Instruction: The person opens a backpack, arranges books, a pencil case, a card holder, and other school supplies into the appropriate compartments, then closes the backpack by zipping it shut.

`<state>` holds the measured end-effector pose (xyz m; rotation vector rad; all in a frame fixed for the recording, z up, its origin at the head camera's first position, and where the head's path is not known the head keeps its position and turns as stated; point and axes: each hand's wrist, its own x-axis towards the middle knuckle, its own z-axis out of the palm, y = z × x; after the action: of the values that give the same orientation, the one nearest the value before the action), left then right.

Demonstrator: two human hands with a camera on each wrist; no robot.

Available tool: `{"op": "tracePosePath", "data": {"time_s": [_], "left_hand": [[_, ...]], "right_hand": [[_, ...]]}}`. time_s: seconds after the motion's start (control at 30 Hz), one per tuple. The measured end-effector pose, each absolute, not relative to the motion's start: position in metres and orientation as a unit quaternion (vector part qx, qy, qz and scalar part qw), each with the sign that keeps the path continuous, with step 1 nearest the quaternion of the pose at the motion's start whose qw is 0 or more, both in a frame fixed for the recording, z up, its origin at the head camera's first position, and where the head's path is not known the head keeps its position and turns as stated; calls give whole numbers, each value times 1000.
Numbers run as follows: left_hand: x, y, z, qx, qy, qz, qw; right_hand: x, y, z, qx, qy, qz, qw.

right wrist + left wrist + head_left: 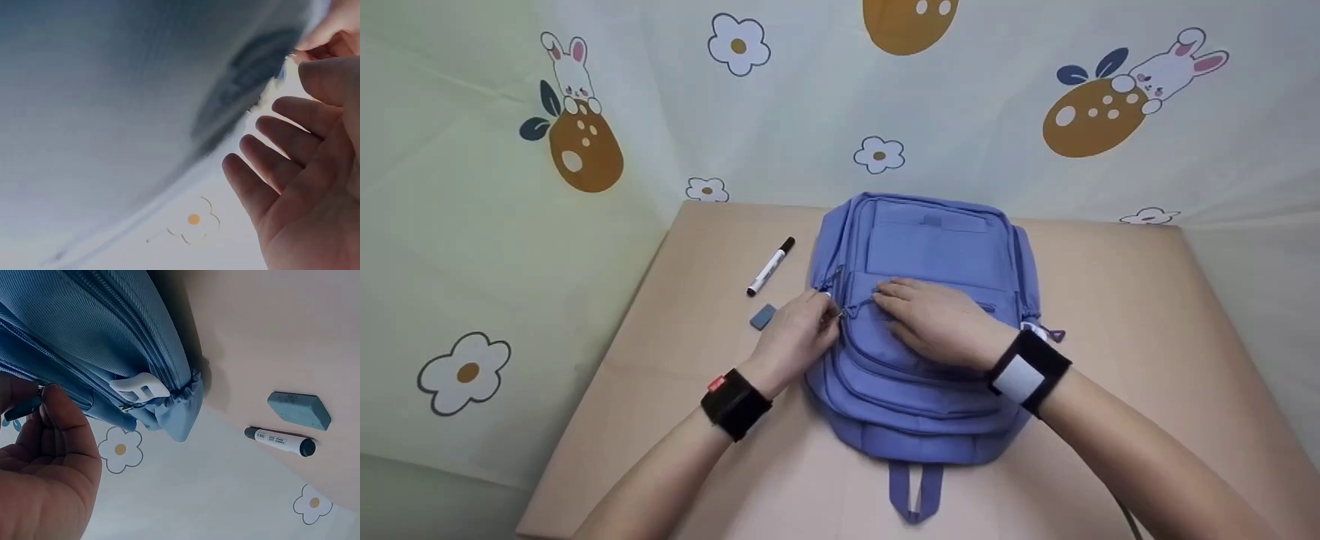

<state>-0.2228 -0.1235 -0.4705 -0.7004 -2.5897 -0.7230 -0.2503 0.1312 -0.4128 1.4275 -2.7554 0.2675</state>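
A blue backpack (937, 255) lies on the table with its carry loop (915, 491) towards me. At its left side my left hand (799, 330) pinches a zipper pull (25, 408) between thumb and finger; the left wrist view shows the pull's dark tab. My right hand (941, 319) lies over the bag's front, fingers extended towards the left hand. The right wrist view shows those fingers straight and slightly spread, holding nothing. A white buckle (140, 388) sits on the bag's side beside the left hand.
Left of the bag lie a white marker (771, 266) with black ends and a small blue-grey block (763, 316), perhaps an eraser. The tan table (675, 315) meets a printed cloth backdrop (802, 97) behind and at the sides.
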Motion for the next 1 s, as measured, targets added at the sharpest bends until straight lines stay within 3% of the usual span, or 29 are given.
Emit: {"op": "tracePosePath", "data": {"time_s": [0.2,0.5,0.7,1.0], "left_hand": [[-219,-125,-472,-236,-915,-280,167],[-218,-127,-475,-234,-906,-299,190],[-218,-126,-476,-228,-907,-298,194],[-214,-124,-474,-230,-915,-268,194]], "right_hand": [[-226,172,-414,481,-860,129,109],[-191,225,-457,473,-820,209,245],[-184,233,-479,441,-820,223,289],[-180,226,-491,410,-833,216,304]]}}
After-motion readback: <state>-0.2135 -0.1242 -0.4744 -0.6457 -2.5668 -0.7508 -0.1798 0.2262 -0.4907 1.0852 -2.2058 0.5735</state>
